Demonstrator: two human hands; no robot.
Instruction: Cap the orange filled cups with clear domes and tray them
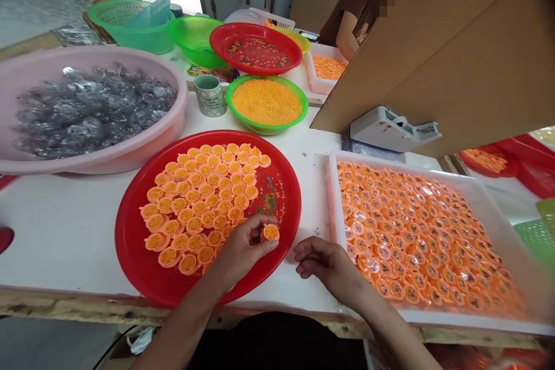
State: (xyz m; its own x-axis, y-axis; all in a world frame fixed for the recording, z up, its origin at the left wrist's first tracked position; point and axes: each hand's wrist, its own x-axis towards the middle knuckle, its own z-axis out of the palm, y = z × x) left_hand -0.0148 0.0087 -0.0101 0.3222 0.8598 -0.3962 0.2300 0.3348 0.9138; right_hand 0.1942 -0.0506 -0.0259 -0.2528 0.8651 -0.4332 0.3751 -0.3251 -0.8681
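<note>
My left hand [245,248] pinches a small orange round plastic case [271,233] with yellow bits inside, above the right side of a red round tray [134,266]. Many similar orange cases [203,191] lie in rows across that tray, filled with yellow bits. To the right of the tray, my right hand [327,266] hovers over the white table with its fingers loosely curled and apart from the thumb; nothing shows in it. Close beside it stands a white plastic bin [336,202] holding many orange cases [416,231] with shiny clear tops and dark marks.
A pink basin [173,121] of clear-wrapped dark pieces stands left. Behind the tray are a green bowl [266,127] of yellow bits, a mug [210,95] and an empty-looking red tray [255,49]. A cardboard sheet [416,69] rises at right. Two other people sit across the table.
</note>
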